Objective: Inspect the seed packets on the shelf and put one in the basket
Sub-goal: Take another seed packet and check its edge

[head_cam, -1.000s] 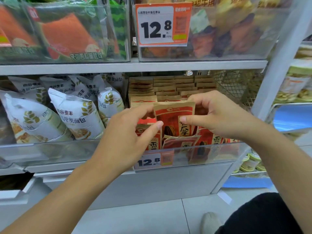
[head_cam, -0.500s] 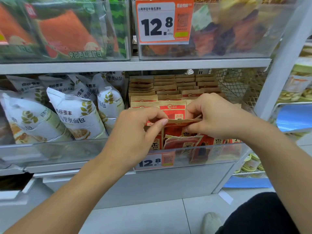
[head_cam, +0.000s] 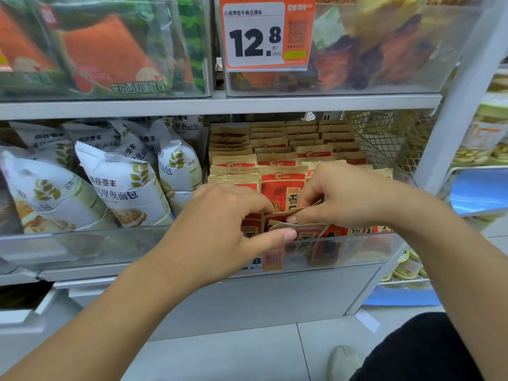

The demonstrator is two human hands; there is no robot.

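Both hands worked at the front of the clear bin of red sunflower seed packets. The left hand had its fingers curled, thumb and forefinger pinching the brown top edge of a front packet that lay tipped almost flat between the two sets of fingertips. The right hand pinched the same edge from the other side, its fingers bent tight. Just behind the fingertips an upright packet showed its printed face; the rest stood in rows further back. White bread bags sat beyond the left knuckles.

No basket was in view. To do this step well, the grip should probably stay on the sealed edge, lifting the packet straight up clear of its neighbours so none toppled forward.
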